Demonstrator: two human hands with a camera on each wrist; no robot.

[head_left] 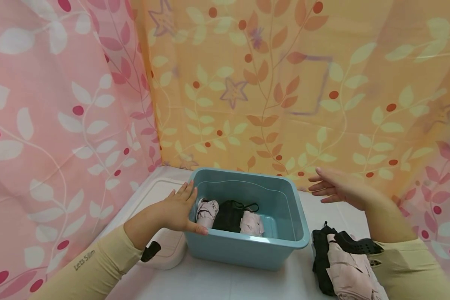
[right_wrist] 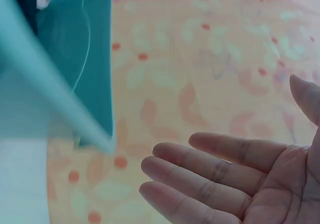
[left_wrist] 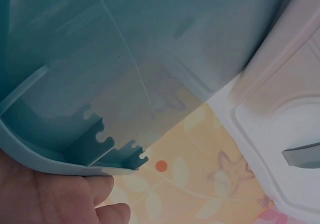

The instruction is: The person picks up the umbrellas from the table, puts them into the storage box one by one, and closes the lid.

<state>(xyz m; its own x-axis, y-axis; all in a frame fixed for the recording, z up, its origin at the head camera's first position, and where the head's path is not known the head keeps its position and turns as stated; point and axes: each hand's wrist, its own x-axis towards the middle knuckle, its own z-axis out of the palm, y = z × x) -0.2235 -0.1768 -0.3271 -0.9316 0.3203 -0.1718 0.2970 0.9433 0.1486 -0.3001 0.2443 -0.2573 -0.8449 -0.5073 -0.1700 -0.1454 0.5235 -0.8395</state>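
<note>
A blue plastic bin [head_left: 243, 252] stands on the white surface. Inside, along its left part, sit a pale pink rolled cloth [head_left: 207, 212], a black rolled cloth with a thin strap [head_left: 228, 217] and another pale pink roll [head_left: 252, 223]. My left hand [head_left: 178, 210] rests on the bin's left rim, fingers extended and thumb toward the front edge; in the left wrist view its fingers [left_wrist: 65, 194] show beside the rim. Off the bin's right side, my right hand [head_left: 341, 189] is in the air, holding nothing, its fingers [right_wrist: 200, 164] extended and apart from the rim.
To the right, below my right forearm, lie a folded black cloth [head_left: 322, 266] and a folded pink cloth [head_left: 346, 271]. A white lid-like piece [head_left: 168, 248] lies left of the bin, partly behind my left arm. Patterned orange [head_left: 225, 116] and pink curtains [head_left: 60, 125] enclose the surface.
</note>
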